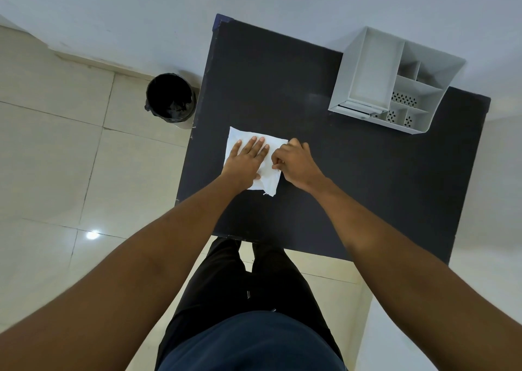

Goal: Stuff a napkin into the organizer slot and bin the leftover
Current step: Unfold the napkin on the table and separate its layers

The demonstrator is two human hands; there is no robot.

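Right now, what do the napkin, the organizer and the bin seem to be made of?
Napkin: thin white paper tissue, matte; its edges look crumpled and slightly torn.
Organizer: probably light grey plastic, smooth and matte, with thin moulded dividers and perforated compartment floors.
Bin: material unclear; a glossy, wrinkled black plastic bag lines it.

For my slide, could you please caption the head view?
Left hand flattens napkin while right hand pinches its edge.

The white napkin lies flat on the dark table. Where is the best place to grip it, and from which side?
Grip the napkin at its right edge, coming from the right. The left hand presses it flat, so only the edges can lift, and the right hand already pinches there.
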